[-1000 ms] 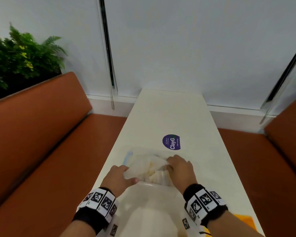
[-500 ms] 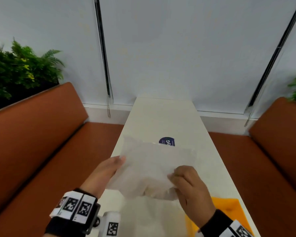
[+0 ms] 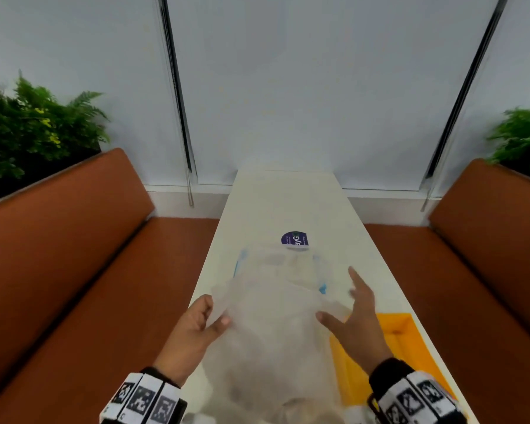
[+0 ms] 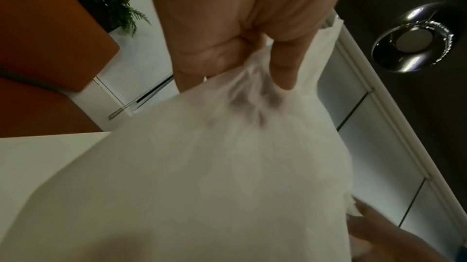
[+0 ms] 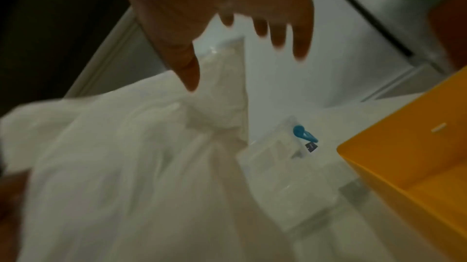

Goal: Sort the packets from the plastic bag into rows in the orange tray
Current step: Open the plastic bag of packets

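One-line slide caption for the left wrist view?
Left hand pinches a bunched edge of the white plastic bag above the white table, right hand's fingers at its far side.

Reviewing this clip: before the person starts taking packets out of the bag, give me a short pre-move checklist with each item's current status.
1. Left hand grips the translucent white plastic bag: ok, bunched film pinched in its fingers.
2. Right hand free to reach in: ok, fingers spread, holding nothing.
3. Orange plastic tray within reach beside the bag: ok.
4. Tray ready for rows: cannot tell, mostly hidden.
5. Packets visible in the bag: cannot tell, too blurred.
6. Clear blue-clipped container clear of the tray: ok.
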{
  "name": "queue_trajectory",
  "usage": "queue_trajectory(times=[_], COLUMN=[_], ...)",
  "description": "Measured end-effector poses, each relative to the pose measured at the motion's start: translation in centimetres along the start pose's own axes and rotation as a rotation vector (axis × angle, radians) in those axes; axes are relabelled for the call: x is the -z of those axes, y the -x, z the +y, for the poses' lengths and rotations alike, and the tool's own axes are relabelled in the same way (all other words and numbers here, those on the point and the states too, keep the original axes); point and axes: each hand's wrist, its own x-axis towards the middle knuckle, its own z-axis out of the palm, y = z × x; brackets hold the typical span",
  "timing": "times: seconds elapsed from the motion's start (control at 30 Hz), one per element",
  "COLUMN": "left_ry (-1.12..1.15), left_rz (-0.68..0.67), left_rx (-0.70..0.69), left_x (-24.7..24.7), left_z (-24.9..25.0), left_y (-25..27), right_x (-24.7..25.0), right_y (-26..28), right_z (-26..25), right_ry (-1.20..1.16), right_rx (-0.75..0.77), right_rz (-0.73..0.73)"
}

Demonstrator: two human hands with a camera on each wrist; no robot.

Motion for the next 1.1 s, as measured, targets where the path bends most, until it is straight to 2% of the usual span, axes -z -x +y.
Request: queue_trajectory(times=[0.03,0.1,0.17,0.23,0.3,0.37,0.4,0.43,0.47,0.53,0.6,0.7,0.77,0.83,0.9,1.1], left_ry=[0.003,-0.013,-0.021,-0.084,-0.132,-0.383,-0.634,-0.849,-0.988,-1.143,-1.221,-1.287,-1.27,-1.26,-1.298,-1.342], left_rz=[0.009,0.096,0.17,0.198,0.328,0.575,0.66,0.689,0.613,0.351,0.153,0.013,0.025,0.084,0.142,0.307], left_rx=[-0.029,-0.114,-0.191,-0.261,-0.287,-0.306,-0.366,-0.494,-0.632,-0.762,-0.769,-0.616,-0.564,-0.622,-0.617,-0.477], left_x=[-0.2,-0.3,-0.5,-0.1,0.3,-0.1,-0.9,-2.3,-3.8,-7.0,-9.8,-12.0,-11.5,-10.1,-8.0,-1.9], left_z=[0.4,1.1,2.5,3.3,3.9,4.5,5.1,6.2,6.8,7.4,7.8,7.9,7.8,8.0,8.3,9.1], left_y=[0.2,0.4,0.2,0.3,0.6,1.1,1.5,1.9,2.1,1.7,1.0,0.3,0.3,0.7,1.2,3.2], right_x=[0.3,1.2,2.1,3.2,4.1,4.7,4.7,4.7,4.6,4.3,4.2,4.5,5.0,5.7,6.3,7.4], right_y=[-0.7,-1.3,-1.4,-1.4,-1.4,-1.0,-0.7,-0.3,0.2,0.9,1.4,1.8,2.0,1.9,1.7,1.0], right_z=[-0.4,-1.6,-3.0,-4.4,-5.4,-6.0,-6.2,-6.5,-6.7,-6.8,-6.6,-6.1,-5.8,-5.2,-4.6,-4.2], right_ry=[-0.104,-0.138,-0.114,-0.241,-0.397,-0.438,-0.422,-0.391,-0.35,-0.246,-0.188,-0.16,-0.136,-0.113,-0.118,-0.174], right_rx=[-0.097,-0.133,-0.036,0.037,0.099,0.14,0.171,0.2,0.239,0.321,0.368,0.41,0.433,0.437,0.408,0.348], right_rz=[-0.111,-0.226,-0.197,-0.126,-0.077,-0.072,-0.086,-0.1,-0.105,-0.098,-0.095,-0.09,-0.055,0.002,0.042,0.096])
